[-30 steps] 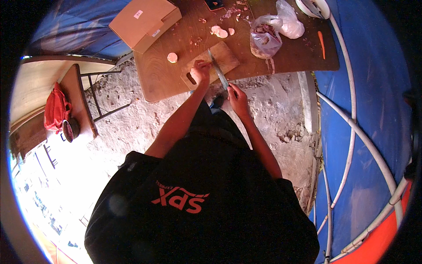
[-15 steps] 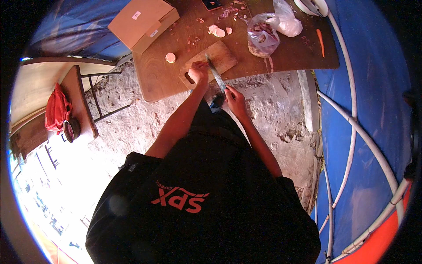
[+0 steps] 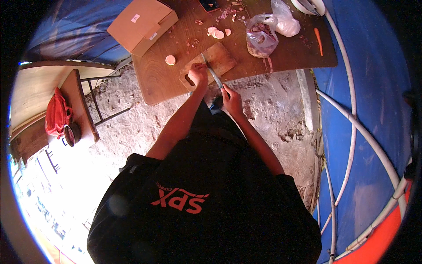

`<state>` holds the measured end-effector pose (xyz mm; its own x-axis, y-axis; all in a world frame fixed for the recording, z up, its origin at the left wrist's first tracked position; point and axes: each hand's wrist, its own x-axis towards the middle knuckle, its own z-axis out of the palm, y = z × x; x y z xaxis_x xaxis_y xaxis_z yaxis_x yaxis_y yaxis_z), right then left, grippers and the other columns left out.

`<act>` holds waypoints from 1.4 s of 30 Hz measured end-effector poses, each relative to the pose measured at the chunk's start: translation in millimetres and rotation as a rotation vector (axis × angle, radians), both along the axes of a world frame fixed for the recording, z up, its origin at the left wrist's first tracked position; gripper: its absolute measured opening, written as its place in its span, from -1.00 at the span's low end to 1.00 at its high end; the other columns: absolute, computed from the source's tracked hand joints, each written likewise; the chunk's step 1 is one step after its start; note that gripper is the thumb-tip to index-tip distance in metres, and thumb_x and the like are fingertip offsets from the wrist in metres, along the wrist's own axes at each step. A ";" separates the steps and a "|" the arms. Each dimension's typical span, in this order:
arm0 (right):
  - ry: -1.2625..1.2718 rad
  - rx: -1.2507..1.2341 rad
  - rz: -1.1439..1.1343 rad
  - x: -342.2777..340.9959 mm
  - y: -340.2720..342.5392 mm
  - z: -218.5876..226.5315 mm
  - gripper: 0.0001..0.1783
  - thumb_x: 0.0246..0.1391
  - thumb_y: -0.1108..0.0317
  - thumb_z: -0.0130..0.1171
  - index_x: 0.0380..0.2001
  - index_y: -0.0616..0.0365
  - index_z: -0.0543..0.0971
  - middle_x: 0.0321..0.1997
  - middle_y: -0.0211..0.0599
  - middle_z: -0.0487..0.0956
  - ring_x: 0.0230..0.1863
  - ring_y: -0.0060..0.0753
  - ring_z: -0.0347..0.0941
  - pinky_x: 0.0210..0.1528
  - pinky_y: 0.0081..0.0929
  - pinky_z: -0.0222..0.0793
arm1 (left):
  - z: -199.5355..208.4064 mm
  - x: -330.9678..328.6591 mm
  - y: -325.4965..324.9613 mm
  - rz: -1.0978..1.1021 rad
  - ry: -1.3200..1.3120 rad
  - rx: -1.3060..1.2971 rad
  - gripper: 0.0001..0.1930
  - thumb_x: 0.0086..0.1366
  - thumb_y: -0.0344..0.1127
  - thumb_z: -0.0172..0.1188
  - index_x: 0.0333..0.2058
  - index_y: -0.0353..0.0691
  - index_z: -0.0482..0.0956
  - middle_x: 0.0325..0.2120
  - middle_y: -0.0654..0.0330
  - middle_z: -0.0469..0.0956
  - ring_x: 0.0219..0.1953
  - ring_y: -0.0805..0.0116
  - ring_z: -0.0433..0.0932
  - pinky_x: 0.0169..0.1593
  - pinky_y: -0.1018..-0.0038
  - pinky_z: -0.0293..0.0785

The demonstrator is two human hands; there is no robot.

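A wooden cutting board (image 3: 225, 58) with a handle slot lies tilted near the table's front edge. My left hand (image 3: 198, 75) rests on its left part, fingers curled together over something small that they mostly hide. From the right, my right hand (image 3: 232, 100) grips the handle of a knife (image 3: 213, 74). Its blade slants up and left across the board, close beside my left fingertips. Left of the board sits a round pale cut piece (image 3: 170, 60), and several similar pale pieces (image 3: 215, 32) lie beyond it.
On the brown table (image 3: 154, 83) stand a cardboard box (image 3: 143, 26), a clear bag of reddish bulbs (image 3: 262, 37), a white plastic bag (image 3: 288, 24), a carrot (image 3: 318, 42) and a bowl (image 3: 310, 6). Peel scraps are scattered about. A red bag (image 3: 57, 114) is at left.
The knife has shifted slightly left and rolled, so its blade looks narrower. My right hand has moved a little left with it; my left hand stays at nearly the same spot.
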<state>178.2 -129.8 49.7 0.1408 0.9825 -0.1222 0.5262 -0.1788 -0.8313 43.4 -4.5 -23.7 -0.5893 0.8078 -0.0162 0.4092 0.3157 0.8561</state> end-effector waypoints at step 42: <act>-0.294 0.207 -0.084 -10.4 78.8 -52.0 -0.58 0.10 0.17 0.28 0.01 0.02 0.54 -0.13 -0.14 0.42 -0.37 -0.23 0.52 -0.26 -0.31 0.48 | 7.7 -61.7 -27.8 -0.460 -0.068 -0.020 -0.71 0.01 -0.37 0.35 -0.26 -0.24 0.54 -0.35 0.11 0.65 -0.23 0.21 0.65 -0.11 0.32 0.54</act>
